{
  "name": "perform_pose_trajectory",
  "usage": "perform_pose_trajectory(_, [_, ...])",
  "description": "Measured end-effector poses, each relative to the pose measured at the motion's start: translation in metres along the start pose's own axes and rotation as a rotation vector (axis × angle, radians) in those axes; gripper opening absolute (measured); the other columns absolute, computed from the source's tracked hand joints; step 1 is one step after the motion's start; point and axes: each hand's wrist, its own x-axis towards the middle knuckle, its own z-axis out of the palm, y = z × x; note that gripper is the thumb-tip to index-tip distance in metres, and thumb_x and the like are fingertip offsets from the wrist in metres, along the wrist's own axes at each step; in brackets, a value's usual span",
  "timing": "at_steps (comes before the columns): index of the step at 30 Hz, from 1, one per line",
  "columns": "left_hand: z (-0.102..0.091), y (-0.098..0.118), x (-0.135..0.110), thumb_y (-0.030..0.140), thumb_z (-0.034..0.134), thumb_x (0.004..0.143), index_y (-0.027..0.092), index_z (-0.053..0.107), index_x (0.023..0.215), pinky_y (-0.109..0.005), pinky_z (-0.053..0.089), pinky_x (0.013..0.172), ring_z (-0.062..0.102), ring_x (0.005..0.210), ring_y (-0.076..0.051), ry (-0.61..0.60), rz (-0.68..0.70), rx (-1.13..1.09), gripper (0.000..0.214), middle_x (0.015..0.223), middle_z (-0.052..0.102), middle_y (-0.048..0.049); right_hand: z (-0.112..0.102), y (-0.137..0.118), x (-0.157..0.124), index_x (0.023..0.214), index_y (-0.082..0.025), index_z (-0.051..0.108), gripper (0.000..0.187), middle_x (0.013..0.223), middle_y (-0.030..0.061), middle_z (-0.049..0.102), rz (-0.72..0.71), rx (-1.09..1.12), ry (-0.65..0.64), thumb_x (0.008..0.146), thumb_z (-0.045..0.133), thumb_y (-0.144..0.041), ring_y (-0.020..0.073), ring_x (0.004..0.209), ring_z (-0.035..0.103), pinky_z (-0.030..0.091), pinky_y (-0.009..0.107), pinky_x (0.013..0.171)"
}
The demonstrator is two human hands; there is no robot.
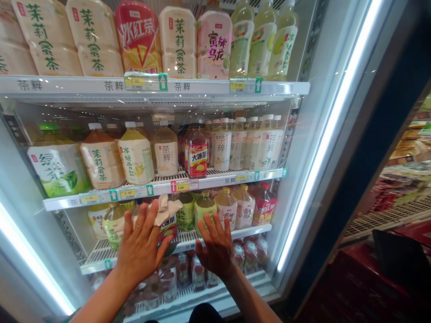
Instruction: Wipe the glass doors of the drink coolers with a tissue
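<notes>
The cloth (pixel 168 209) is off-white. A cream bottle (pixel 94 38) carries green characters, a red bottle (pixel 138 38) white ones with yellow slices, a pink bottle (pixel 214 45) black ones. White shelf edging (pixel 202 87) bears yellow price tags (pixel 134 81) and green panels (pixel 163 82) with white arrows.

Toward 7 o'clock, the left hand (pixel 142 242) hides part of a white wipe (pixel 168 209), paper or cloth unclear; the wipe screens a dark-red bottle's (pixel 171 224) top. At 6, the right hand (pixel 217 246) hides a green bottle's (pixel 206 206) lower part. The edge crops a cream bottle (pixel 8 42) at 10. Packets (pixel 380 179) at 3 and low bottles (pixel 251 251) at 5 blur.
</notes>
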Motion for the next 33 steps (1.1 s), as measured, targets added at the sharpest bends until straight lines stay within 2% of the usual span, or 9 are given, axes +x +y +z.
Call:
perform_pose_trajectory(3, [0.013, 0.017, -0.029, 0.035, 0.053, 0.098, 0.017, 0.067, 0.103, -0.05, 0.005, 0.133, 0.014, 0.16, -0.023, -0.047, 0.055, -0.067, 0.023, 0.158, 0.048, -0.0114, 0.001, 0.0, -0.002, 0.132, -0.016, 0.062, 0.037, 0.139, 0.0112, 0.067, 0.005, 0.006, 0.001, 0.1, 0.045, -0.024, 0.029, 0.15, 0.043, 0.029, 0.057, 0.127])
perform_pose_trajectory(7, [0.021, 0.034, -0.072, 0.031, 0.053, 0.098, 0.017, 0.065, 0.123, -0.04, 0.011, 0.133, 0.024, 0.158, -0.015, -0.145, 0.13, -0.147, 0.031, 0.143, 0.064, -0.0084, 0.001, 0.001, -0.007, 0.136, -0.016, 0.061, 0.041, 0.142, 0.0129, 0.065, 0.002, 0.013, -0.038, 0.098, 0.047, -0.023, 0.0309, 0.149, 0.043, 0.031, 0.058, 0.126])
perform_pose_trajectory(14, [0.004, 0.023, 0.017, 0.036, 0.051, 0.099, 0.017, 0.066, 0.101, -0.051, 0.002, 0.133, 0.01, 0.161, -0.024, -0.05, 0.032, -0.088, 0.024, 0.158, 0.049, -0.0117, 0.0, 0.001, -0.002, 0.135, -0.015, 0.061, 0.04, 0.143, 0.0124, 0.064, 0.0, 0.02, -0.008, 0.097, 0.05, -0.021, 0.0307, 0.149, 0.044, 0.03, 0.056, 0.126])
perform_pose_trajectory(16, [0.009, 0.028, 0.012, 0.036, 0.051, 0.099, 0.019, 0.066, 0.099, -0.051, 0.002, 0.133, 0.011, 0.161, -0.022, -0.047, 0.029, -0.1, 0.023, 0.155, 0.053, -0.0113, -0.001, 0.0, 0.0, 0.132, -0.015, 0.063, 0.037, 0.139, 0.0128, 0.067, 0.0, 0.015, -0.001, 0.098, 0.048, -0.021, 0.0305, 0.147, 0.046, 0.031, 0.056, 0.126])
perform_pose_trajectory(22, [0.027, 0.051, -0.07, 0.03, 0.048, 0.1, 0.016, 0.062, 0.13, -0.033, 0.011, 0.132, 0.02, 0.157, -0.008, -0.144, 0.11, -0.174, 0.036, 0.129, 0.073, -0.006, -0.001, 0.001, -0.002, 0.133, -0.016, 0.063, 0.04, 0.133, 0.0143, 0.071, 0.023, 0.023, -0.013, 0.102, 0.04, -0.026, 0.0286, 0.146, 0.048, 0.03, 0.055, 0.126])
perform_pose_trajectory(24, [0.024, 0.05, -0.06, 0.029, 0.049, 0.1, 0.016, 0.063, 0.13, -0.033, 0.01, 0.132, 0.018, 0.158, -0.008, -0.138, 0.115, -0.169, 0.036, 0.129, 0.073, -0.006, 0.0, 0.001, -0.004, 0.134, -0.017, 0.062, 0.04, 0.135, 0.0145, 0.07, 0.021, 0.025, -0.029, 0.101, 0.042, -0.026, 0.029, 0.149, 0.045, 0.03, 0.056, 0.126])
perform_pose_trajectory(29, [0.012, 0.033, 0.015, 0.035, 0.052, 0.098, 0.02, 0.067, 0.101, -0.048, 0.003, 0.133, 0.011, 0.161, -0.019, -0.046, 0.021, -0.099, 0.022, 0.152, 0.056, -0.0094, 0.0, 0.0, -0.003, 0.132, -0.015, 0.062, 0.038, 0.136, 0.0134, 0.069, 0.019, 0.046, 0.003, 0.098, 0.048, -0.022, 0.0283, 0.15, 0.043, 0.03, 0.056, 0.126])
perform_pose_trajectory(31, [0.013, 0.032, 0.014, 0.035, 0.053, 0.097, 0.021, 0.067, 0.096, -0.049, 0.005, 0.133, 0.014, 0.16, -0.02, -0.029, 0.034, -0.098, 0.019, 0.153, 0.055, -0.0084, 0.0, 0.0, -0.002, 0.131, -0.015, 0.063, 0.037, 0.136, 0.0132, 0.069, 0.02, 0.046, 0.004, 0.097, 0.049, -0.021, 0.028, 0.149, 0.043, 0.029, 0.056, 0.126])
perform_pose_trajectory(33, [0.018, 0.037, -0.012, 0.034, 0.051, 0.099, 0.021, 0.068, 0.103, -0.045, 0.007, 0.134, 0.016, 0.16, -0.017, -0.055, 0.053, -0.127, 0.022, 0.147, 0.061, -0.008, -0.001, 0.0, -0.002, 0.13, -0.015, 0.064, 0.038, 0.137, 0.0135, 0.069, 0.015, 0.04, -0.007, 0.096, 0.049, -0.022, 0.0288, 0.149, 0.044, 0.029, 0.056, 0.126])
